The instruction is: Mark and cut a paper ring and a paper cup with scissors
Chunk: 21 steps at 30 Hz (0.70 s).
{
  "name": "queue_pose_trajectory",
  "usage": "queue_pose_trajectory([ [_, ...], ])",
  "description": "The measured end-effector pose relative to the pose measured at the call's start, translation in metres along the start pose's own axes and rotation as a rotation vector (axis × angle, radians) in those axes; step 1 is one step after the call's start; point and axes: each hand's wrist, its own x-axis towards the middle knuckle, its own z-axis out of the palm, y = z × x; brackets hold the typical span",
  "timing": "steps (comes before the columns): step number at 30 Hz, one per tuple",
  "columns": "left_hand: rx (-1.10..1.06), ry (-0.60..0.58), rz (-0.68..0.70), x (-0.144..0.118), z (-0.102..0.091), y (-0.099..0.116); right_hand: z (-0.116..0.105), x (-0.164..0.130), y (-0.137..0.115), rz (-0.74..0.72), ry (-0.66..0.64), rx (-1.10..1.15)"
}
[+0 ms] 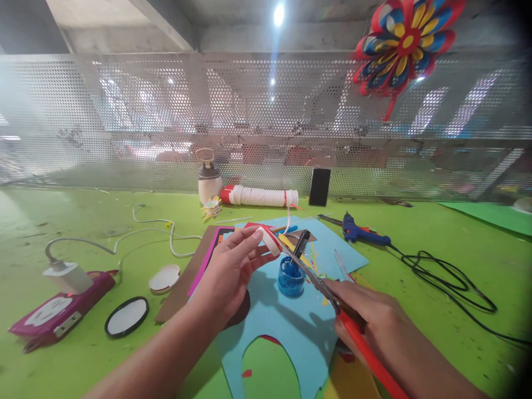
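Note:
Between the thumb and fingers of my left hand (233,266) is a small white ring with a red edge (270,240), tilted toward the right. My right hand (369,313) grips a pair of scissors with red handles (353,327). The metal blades point up and left, with their tips close to the ring's red edge; I cannot tell whether they touch it. Just below the blades stands a blue jar (290,280) with a black marker (301,244) in it. Light blue paper (286,327) with a round cut-out lies under both hands.
A blue glue gun (361,231) with a coiled black cord lies at right. On the left are a purple power strip (62,310) with a white charger, a black-rimmed disc (127,317) and a white lid (164,278). A white ribbed tube (264,196), spray bottle (210,183) and phone (320,187) stand behind.

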Motion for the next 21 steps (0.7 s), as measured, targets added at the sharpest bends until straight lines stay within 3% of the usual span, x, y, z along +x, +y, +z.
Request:
queue_pose_trajectory([
  [13, 0.057, 0.017, 0.011, 0.0014, 0.0010, 0.0000, -0.0040, 0.0041, 0.0013, 0.046, -0.090, 0.029],
  [21, 0.045, 0.026, 0.027, 0.0016, 0.0002, -0.0024, -0.0014, 0.0003, 0.0060, 0.001, -0.034, 0.009],
])
